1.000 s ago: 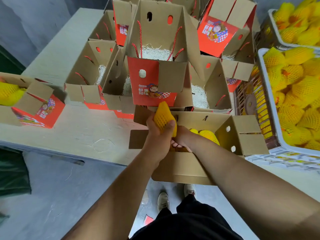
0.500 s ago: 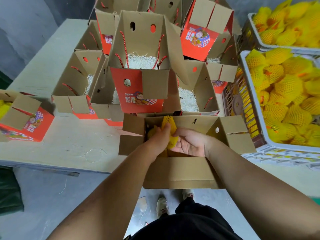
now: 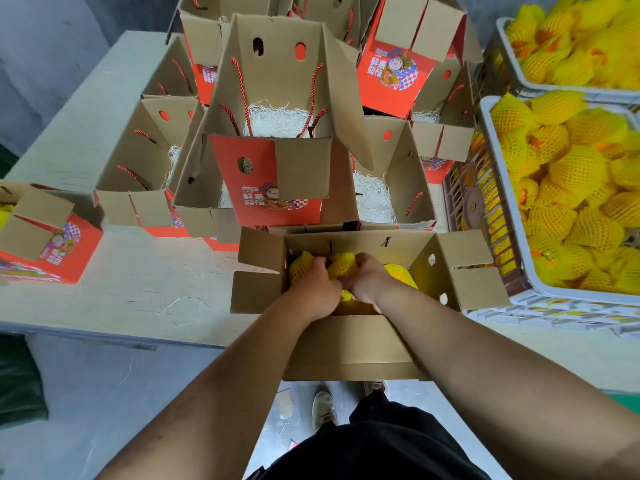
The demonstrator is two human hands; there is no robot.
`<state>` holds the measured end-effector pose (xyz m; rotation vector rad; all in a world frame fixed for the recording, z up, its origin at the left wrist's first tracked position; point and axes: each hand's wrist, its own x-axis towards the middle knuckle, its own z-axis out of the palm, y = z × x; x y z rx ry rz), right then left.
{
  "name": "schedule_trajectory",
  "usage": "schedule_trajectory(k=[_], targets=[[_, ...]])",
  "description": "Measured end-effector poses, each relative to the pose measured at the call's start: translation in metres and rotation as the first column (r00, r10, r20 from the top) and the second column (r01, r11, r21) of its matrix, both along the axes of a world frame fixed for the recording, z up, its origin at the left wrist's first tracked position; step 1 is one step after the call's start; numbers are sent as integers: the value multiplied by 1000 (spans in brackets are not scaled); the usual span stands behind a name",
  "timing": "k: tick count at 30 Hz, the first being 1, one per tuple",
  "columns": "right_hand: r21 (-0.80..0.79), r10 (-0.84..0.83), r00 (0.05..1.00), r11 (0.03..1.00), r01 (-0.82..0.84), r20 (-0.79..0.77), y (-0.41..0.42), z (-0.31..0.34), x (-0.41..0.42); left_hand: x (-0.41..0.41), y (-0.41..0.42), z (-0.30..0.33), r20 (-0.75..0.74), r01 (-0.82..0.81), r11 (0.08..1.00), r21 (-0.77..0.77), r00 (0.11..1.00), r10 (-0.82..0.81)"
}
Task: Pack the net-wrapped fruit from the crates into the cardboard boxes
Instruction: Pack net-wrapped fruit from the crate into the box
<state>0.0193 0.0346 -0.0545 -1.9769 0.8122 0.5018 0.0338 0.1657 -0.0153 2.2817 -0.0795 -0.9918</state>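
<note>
Both hands are down inside the open cardboard box point(image 3: 346, 344) at the near table edge. Left hand point(image 3: 317, 289) has its fingers curled down among the net-wrapped fruit point(image 3: 341, 266) in the box; whether it grips one or only presses on it, cannot tell. Right hand point(image 3: 369, 280) likewise, fingers bent over the middle fruit; grasp not resolvable. At least three netted yellow fruit are visible in this box, one at the left wall, one between the hands, one at the right point(image 3: 401, 273). Judgement: this box is partly filled, and the current step looks like seating or arranging fruit. A box at the far left point(image 3: 41, 233) shows yellow at its edge, probably loaded. The stacked empty boxes point(image 3: 273, 119) behind show only pale shredded paper point(image 3: 277, 121) inside, so they are not yet packed. White crate point(image 3: 505, 209) on the right holds many fruit; second crate point(image 3: 509, 60) behind it also full. Judgement: most of the task remains.
</note>
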Motion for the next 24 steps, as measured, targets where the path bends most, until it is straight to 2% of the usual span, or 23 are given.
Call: schedule_trajectory(k=[2, 5, 15, 17, 20, 24], targets=[[-112, 50, 998, 992, -53, -29, 3, -2, 2, -7, 1, 3, 112, 111, 987, 118, 986, -125], [-96, 67, 998, 993, -67, -9, -7, 0, 1, -17, 3, 8, 151, 168, 960, 223, 967, -205], [-197, 166, 985, 968, -154, 45, -29, 1, -5, -21, 11, 15, 193, 285, 957, 57, 937, -291], [-248, 321, 944, 923, -293, 77, -22, 2, -9, -22, 11, 15, 168, 300, 950, 92, 935, -311], [-334, 529, 849, 800, -498, 3, -13, 2, -11, -23, 9, 17, 137, 277, 954, 111, 947, -291], [-330, 503, 862, 805, -492, -59, -25, 10, -4, -23, 8, 17, 111, 281, 951, 132, 949, -296]])
